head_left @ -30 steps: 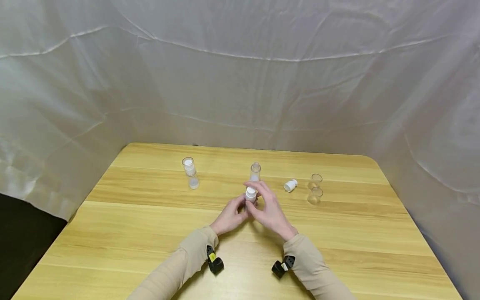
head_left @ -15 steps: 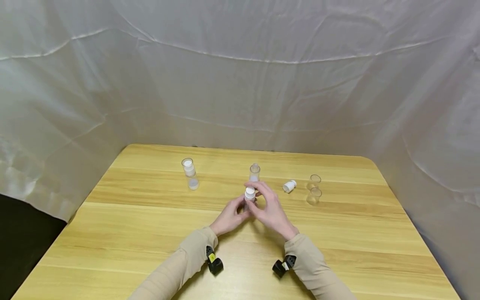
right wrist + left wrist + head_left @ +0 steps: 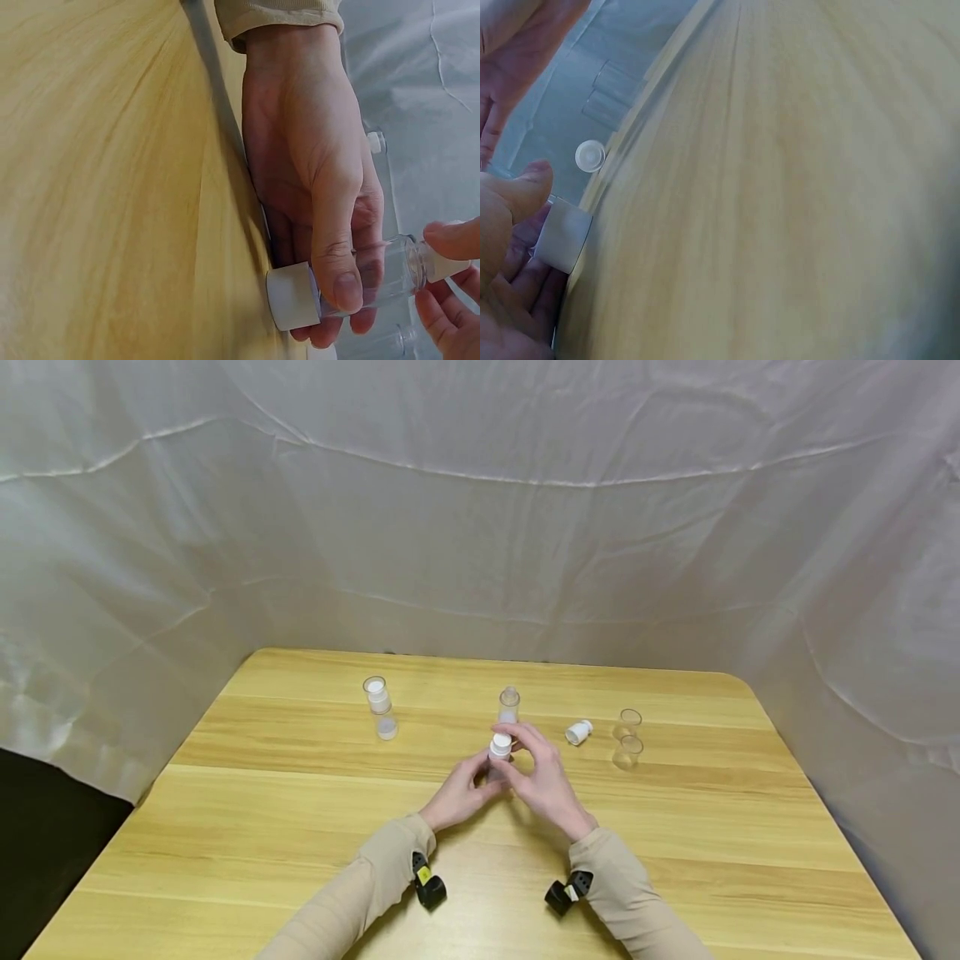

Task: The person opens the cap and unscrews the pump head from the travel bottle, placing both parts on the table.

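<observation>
Over the middle of the table, my left hand [image 3: 459, 795] grips a small clear pump bottle [image 3: 391, 271] around its body. Its white base [image 3: 289, 297] sits close to the tabletop, also beside the left thumb in the left wrist view. My right hand [image 3: 543, 781] pinches a white pump head [image 3: 500, 745] at the bottle's neck, thumb on the near side and a finger on the far side. In the right wrist view the pump head meets the clear neck; whether it is fully seated I cannot tell. The bottle's body is mostly hidden by fingers in the head view.
Behind the hands stands another clear bottle [image 3: 509, 703]. A loose white pump head [image 3: 579, 732] lies on its side to the right, with two clear caps [image 3: 627, 752] beyond it. At the left stands a capped pump bottle [image 3: 380, 702]. Grey sheeting [image 3: 480, 543] hangs behind the table.
My right fingers have shifted very slightly to the right around the pump head. The left hand keeps its grip in the same place, and the other pieces have not been moved.
</observation>
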Demonstrator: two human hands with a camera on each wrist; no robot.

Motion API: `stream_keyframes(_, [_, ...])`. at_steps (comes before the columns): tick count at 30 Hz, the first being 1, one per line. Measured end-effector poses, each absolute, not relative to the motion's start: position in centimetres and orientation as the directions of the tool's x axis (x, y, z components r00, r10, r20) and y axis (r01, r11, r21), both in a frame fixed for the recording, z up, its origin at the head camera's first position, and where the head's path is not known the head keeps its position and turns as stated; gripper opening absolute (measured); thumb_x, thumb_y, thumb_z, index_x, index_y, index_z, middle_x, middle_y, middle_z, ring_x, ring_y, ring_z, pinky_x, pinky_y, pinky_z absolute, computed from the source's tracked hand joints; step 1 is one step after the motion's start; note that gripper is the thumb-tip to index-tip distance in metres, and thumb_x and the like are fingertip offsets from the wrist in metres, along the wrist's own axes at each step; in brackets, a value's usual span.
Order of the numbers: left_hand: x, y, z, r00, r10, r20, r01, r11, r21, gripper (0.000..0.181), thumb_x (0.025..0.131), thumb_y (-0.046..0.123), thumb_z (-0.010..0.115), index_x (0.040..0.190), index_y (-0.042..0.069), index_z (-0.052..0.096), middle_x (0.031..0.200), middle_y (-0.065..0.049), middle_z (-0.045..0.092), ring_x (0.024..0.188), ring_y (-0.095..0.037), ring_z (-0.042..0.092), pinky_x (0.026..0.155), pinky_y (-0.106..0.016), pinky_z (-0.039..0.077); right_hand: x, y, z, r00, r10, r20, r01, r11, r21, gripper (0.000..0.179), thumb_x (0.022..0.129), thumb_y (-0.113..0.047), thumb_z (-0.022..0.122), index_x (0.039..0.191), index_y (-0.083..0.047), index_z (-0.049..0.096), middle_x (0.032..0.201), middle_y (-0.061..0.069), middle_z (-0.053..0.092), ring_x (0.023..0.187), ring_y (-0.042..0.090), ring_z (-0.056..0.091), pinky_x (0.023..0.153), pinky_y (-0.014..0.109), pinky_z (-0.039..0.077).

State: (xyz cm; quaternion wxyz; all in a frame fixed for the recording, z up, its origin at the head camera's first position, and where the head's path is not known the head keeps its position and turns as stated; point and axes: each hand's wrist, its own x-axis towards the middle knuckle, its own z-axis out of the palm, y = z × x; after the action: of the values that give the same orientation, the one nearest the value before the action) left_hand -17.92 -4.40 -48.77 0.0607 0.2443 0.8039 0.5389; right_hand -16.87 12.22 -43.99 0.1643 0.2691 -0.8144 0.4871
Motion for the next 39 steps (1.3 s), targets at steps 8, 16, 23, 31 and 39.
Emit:
stream_keyframes(8, [-17.9, -4.4, -48.8, -0.875, 0.459, 0.15, 0.314, 0.305, 0.899, 0.045, 0.097, 0.015, 0.065, 0.139, 0.002, 0.054, 0.132, -0.018, 0.066, 0.126, -0.034, 0.06, 0.114, -0.053, 0.046, -16.8, 12.3, -44.0, -0.787, -0.27, 0.555, -0.617, 0.358, -0.7, 0.051, 0.081, 0.009, 0.075, 0.13, 0.004, 0.061, 0.12, 0.02, 0.068, 0.102, 0.03, 0.068, 0.095, 0.036, 0.06])
stream_keyframes(16, [-17.7, -4.4, -48.7, -0.883, 0.447, 0.142, 0.293, 0.291, 0.911, 0.042, 0.096, 0.017, 0.067, 0.136, 0.005, 0.057, 0.133, -0.017, 0.066, 0.123, -0.032, 0.062, 0.11, -0.049, 0.049, -16.6, 12.5, -44.0, -0.815, -0.21, 0.54, -0.579, 0.291, -0.761, 0.056, 0.083, 0.012, 0.071, 0.136, 0.008, 0.054, 0.128, 0.028, 0.062, 0.109, 0.038, 0.067, 0.103, 0.04, 0.055])
stream_keyframes(23, [-17.8, -4.4, -48.8, -0.885, 0.447, 0.132, 0.283, 0.29, 0.914, 0.048, 0.095, 0.014, 0.068, 0.141, 0.006, 0.054, 0.135, -0.017, 0.065, 0.125, -0.03, 0.061, 0.112, -0.047, 0.048, -16.5, 12.7, -44.3, -0.829, -0.147, 0.539, -0.558, 0.277, -0.782, 0.055, 0.083, 0.011, 0.072, 0.135, 0.012, 0.053, 0.122, 0.027, 0.062, 0.105, 0.037, 0.067, 0.104, 0.026, 0.055])
stream_keyframes(31, [-17.8, -4.3, -48.8, -0.882, 0.452, 0.134, 0.283, 0.28, 0.917, 0.051, 0.095, 0.013, 0.068, 0.142, 0.005, 0.053, 0.136, -0.017, 0.064, 0.127, -0.031, 0.06, 0.115, -0.049, 0.046, -16.4, 13.1, -44.4, -0.836, -0.113, 0.538, -0.544, 0.306, -0.781, 0.054, 0.085, 0.008, 0.072, 0.136, 0.012, 0.053, 0.118, 0.027, 0.063, 0.103, 0.038, 0.068, 0.102, 0.033, 0.056])
stream_keyframes(39, [-17.9, -4.3, -48.8, -0.881, 0.456, 0.129, 0.283, 0.287, 0.915, 0.049, 0.095, 0.015, 0.068, 0.141, 0.006, 0.054, 0.135, -0.016, 0.065, 0.128, -0.031, 0.06, 0.116, -0.049, 0.045, -16.3, 13.9, -44.7, -0.871, -0.091, 0.482, -0.48, 0.364, -0.799, 0.051, 0.085, -0.001, 0.076, 0.132, 0.009, 0.058, 0.112, 0.022, 0.069, 0.095, 0.032, 0.071, 0.094, 0.041, 0.061])
